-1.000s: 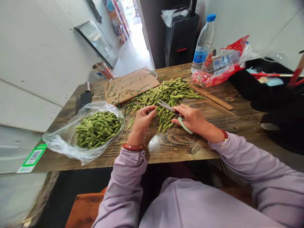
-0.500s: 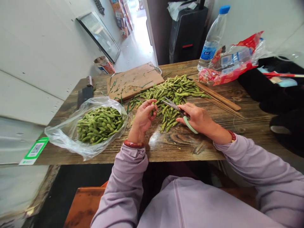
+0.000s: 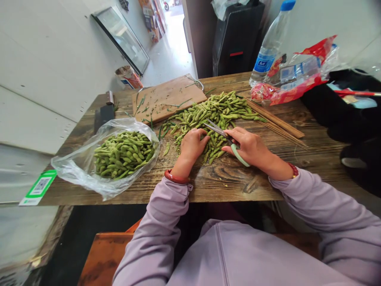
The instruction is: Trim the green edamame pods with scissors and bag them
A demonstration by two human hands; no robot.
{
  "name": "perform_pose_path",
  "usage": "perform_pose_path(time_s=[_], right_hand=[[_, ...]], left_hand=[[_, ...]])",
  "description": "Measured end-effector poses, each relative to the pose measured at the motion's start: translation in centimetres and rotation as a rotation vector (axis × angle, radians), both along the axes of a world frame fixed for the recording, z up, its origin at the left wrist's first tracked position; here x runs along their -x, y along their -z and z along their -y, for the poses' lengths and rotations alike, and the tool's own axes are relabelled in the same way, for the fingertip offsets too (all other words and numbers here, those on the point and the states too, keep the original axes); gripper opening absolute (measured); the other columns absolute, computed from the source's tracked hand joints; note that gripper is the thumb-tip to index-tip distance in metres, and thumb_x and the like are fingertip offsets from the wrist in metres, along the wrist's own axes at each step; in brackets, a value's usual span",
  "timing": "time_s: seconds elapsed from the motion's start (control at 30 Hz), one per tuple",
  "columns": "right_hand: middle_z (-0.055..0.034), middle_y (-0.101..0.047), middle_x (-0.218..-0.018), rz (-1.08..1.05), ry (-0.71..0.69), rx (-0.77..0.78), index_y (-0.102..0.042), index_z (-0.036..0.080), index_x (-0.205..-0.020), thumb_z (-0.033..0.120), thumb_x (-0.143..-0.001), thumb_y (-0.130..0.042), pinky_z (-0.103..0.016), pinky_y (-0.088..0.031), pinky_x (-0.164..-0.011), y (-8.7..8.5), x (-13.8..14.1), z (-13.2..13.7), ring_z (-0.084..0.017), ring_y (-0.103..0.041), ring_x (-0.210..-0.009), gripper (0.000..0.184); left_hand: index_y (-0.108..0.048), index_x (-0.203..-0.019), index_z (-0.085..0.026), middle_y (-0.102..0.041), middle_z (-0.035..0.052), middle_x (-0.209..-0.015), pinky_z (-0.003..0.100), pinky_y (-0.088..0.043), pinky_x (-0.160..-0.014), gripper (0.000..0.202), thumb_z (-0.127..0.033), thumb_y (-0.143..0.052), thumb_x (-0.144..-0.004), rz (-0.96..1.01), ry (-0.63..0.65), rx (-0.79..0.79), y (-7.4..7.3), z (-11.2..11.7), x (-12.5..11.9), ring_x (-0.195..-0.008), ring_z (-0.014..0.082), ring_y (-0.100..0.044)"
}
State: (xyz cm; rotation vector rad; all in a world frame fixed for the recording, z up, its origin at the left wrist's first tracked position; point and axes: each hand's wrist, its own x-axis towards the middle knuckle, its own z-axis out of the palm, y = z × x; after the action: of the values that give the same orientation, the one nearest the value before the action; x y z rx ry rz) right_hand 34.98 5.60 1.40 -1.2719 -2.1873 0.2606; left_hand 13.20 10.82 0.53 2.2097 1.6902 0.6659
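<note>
At the near left edge of a loose pile of green edamame pods, my left hand is palm down with its fingers curled in. Its thumb points toward the pods, and whatever the fingers hold is hidden beneath the hand. My right hand grips scissors with pale green handles. Their blades are slightly parted and point left over the pile, just beyond my left hand. To the left, a clear plastic bag lies spread open with a heap of edamame pods in it.
Behind the pile lies a wooden cutting board with green scraps. A cleaver rests at the far left of the wooden table. Bamboo skewers, a water bottle and red plastic packaging are on the right.
My left hand has turned from palm up, with a pod at its fingers, to palm down and moved right onto the pile. The right hand keeps the scissors in nearly the same place.
</note>
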Motion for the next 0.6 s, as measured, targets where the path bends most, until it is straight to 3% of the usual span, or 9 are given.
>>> perform_pose_path(time_s=[0.17,0.3,0.43,0.6], right_hand=[[-0.0085,-0.067,-0.103,0.010,0.003,0.000,-0.063,0.020,-0.126,0.035,-0.089,-0.070,-0.034,-0.051,-0.071,0.1,-0.1,0.0,-0.022,-0.064,-0.078,0.040],[-0.0082,-0.068,-0.101,-0.004,0.009,-0.011,-0.063,0.021,-0.126,0.035,-0.089,-0.070,-0.034,-0.051,-0.070,0.1,-0.2,-0.1,-0.022,-0.064,-0.078,0.041],[-0.0086,-0.067,-0.103,-0.020,0.026,-0.014,-0.062,0.021,-0.128,0.034,-0.088,-0.070,-0.034,-0.053,-0.071,0.0,-0.2,-0.1,-0.022,-0.065,-0.080,0.043],[-0.0112,-0.067,-0.112,-0.013,0.021,-0.016,-0.059,0.019,-0.131,0.034,-0.087,-0.073,-0.037,-0.054,-0.074,0.1,-0.2,-0.2,-0.023,-0.066,-0.081,0.049]], left_hand=[[-0.070,-0.081,-0.018,-0.069,0.0059,-0.084,0.033,-0.046,-0.080,0.003,-0.015,-0.069,-0.079,0.083,0.006,0.022,-0.3,0.1,-0.1,-0.084,0.0212,-0.061],[-0.064,-0.075,-0.018,-0.056,-0.0023,-0.066,0.026,-0.040,-0.062,0.005,-0.017,-0.069,-0.075,0.486,0.009,0.156,-1.2,0.6,0.3,-0.063,0.0123,-0.048],[-0.059,-0.078,-0.018,-0.053,-0.0038,-0.069,0.021,-0.032,-0.050,0.017,-0.027,-0.073,-0.073,0.900,0.030,0.389,-2.4,1.6,0.5,-0.054,0.0070,-0.040],[-0.066,-0.092,-0.018,-0.062,0.0003,-0.083,0.019,-0.031,-0.047,0.025,-0.027,-0.076,-0.070,1.015,0.073,0.474,-3.4,2.5,0.1,-0.062,0.0082,-0.050]])
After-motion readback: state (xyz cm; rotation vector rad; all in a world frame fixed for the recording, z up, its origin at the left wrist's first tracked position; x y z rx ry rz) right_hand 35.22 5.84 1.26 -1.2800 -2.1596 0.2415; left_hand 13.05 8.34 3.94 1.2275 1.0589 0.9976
